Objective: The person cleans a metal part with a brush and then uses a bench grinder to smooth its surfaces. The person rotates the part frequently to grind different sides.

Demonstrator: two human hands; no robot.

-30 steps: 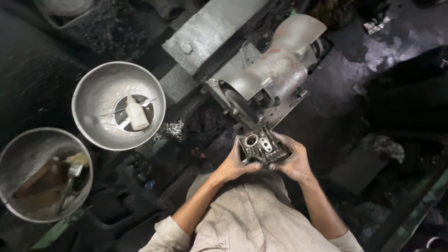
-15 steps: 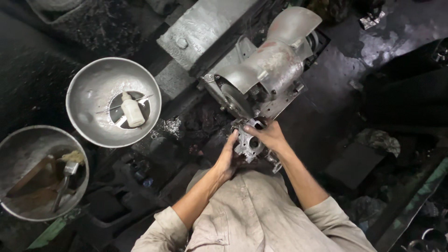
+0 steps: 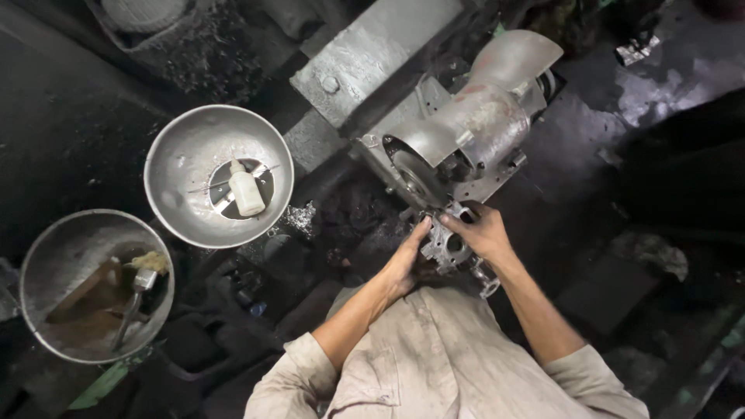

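**Both hands on the casting at the grinder**

The left hand and right hand are clamped on a metal casting, held just below the grinder wheel — steady grip, fingers clear of the wheel.

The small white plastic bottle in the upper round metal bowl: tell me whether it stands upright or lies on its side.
Lying on its side. The small white plastic bottle shows its full length, cap end up-frame, flat in the round metal bowl.
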